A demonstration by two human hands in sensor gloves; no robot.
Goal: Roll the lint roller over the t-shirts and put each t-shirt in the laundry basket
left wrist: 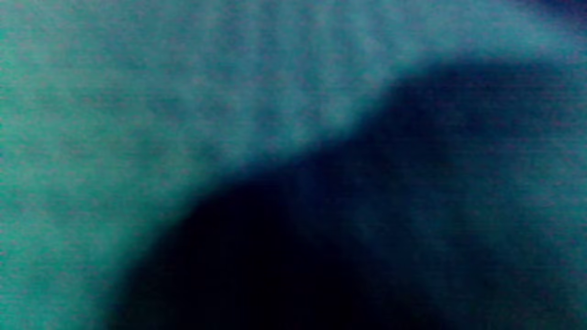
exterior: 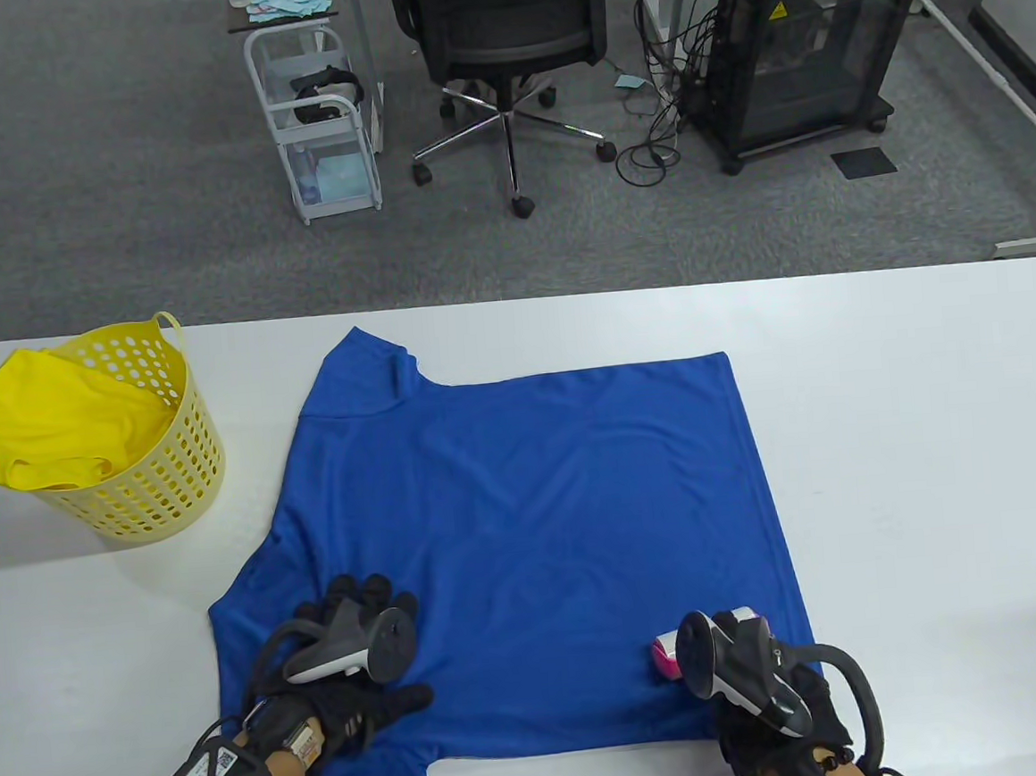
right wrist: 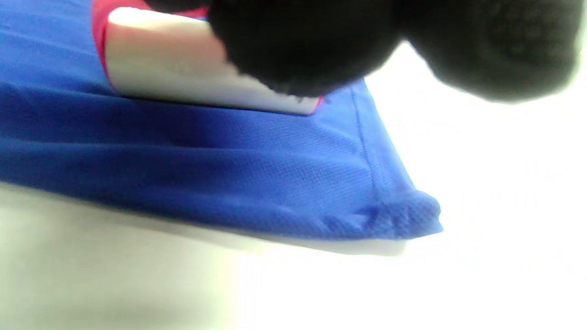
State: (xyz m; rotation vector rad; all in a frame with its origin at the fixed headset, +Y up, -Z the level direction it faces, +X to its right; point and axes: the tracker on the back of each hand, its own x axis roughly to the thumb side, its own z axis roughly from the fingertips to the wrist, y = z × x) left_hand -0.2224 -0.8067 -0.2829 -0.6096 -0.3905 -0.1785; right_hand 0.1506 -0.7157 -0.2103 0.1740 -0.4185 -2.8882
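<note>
A blue t-shirt (exterior: 529, 530) lies spread flat on the white table (exterior: 915, 428). My left hand (exterior: 363, 637) rests flat on its near left part, fingers straight. My right hand (exterior: 766, 700) grips a pink and white lint roller (exterior: 666, 656) whose roll lies on the shirt's near right corner. In the right wrist view the white roll (right wrist: 183, 68) sits on the blue cloth (right wrist: 229, 174) under my black gloved fingers (right wrist: 312, 41). A yellow laundry basket (exterior: 154, 488) at the left holds a yellow t-shirt (exterior: 46, 425). The left wrist view shows only blurred blue cloth (left wrist: 137, 114).
Beyond the table's far edge stand an office chair (exterior: 500, 40), a white trolley (exterior: 312, 108) and a black cabinet on wheels (exterior: 804, 43) on grey carpet. Bare table lies to the right of the shirt.
</note>
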